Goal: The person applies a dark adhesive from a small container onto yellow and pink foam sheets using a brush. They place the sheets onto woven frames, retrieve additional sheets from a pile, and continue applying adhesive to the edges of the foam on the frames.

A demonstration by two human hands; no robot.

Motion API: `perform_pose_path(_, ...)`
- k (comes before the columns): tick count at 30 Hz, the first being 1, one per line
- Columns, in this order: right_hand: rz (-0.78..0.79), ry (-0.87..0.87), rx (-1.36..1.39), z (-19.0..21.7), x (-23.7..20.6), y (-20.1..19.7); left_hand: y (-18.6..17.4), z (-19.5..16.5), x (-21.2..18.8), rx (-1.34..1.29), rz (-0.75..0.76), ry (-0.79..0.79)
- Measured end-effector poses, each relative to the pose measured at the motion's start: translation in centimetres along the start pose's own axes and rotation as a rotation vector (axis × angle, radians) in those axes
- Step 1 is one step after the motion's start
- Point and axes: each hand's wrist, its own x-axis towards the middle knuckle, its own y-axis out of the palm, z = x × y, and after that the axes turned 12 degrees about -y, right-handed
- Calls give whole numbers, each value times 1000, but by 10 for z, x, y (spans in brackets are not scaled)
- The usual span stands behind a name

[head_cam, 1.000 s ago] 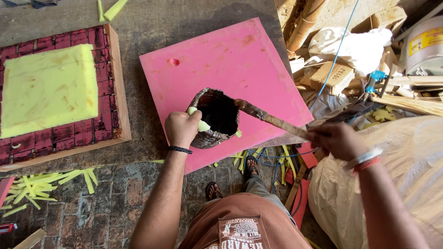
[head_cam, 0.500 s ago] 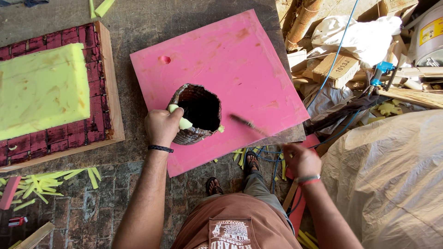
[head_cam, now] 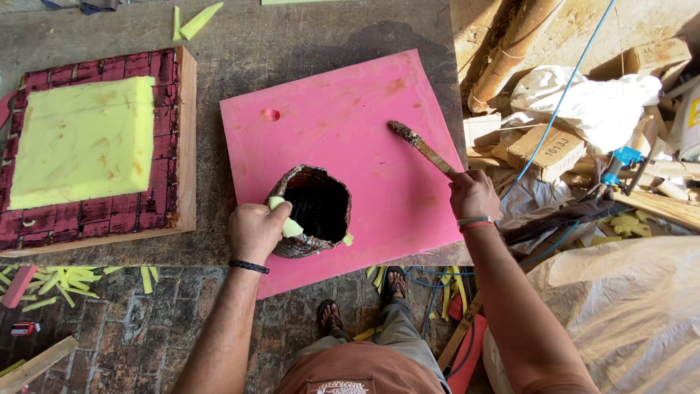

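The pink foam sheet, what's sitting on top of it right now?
On the pink foam sheet stands a dark, crusted pot, gripped by the left hand. The right hand holds a brush over it. The pot's inside is too dark to make out.

Both forearms are bare, with no sleeves showing. The left hand (head_cam: 255,230) has a thin black band at its wrist, the right hand (head_cam: 474,194) a silver bangle beside a red band. Below the hands show a rust-brown shirt with a printed chest patch, grey trousers and dark open sandals.
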Motion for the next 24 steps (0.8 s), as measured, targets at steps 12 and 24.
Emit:
perform_pose_path(12,348,788,407,-10,-162,-75,-10,9,2,-175,10,38)
perform_pose_path(24,913,16,259,158,-172,-27,-35,40,20,-388,-20,155)
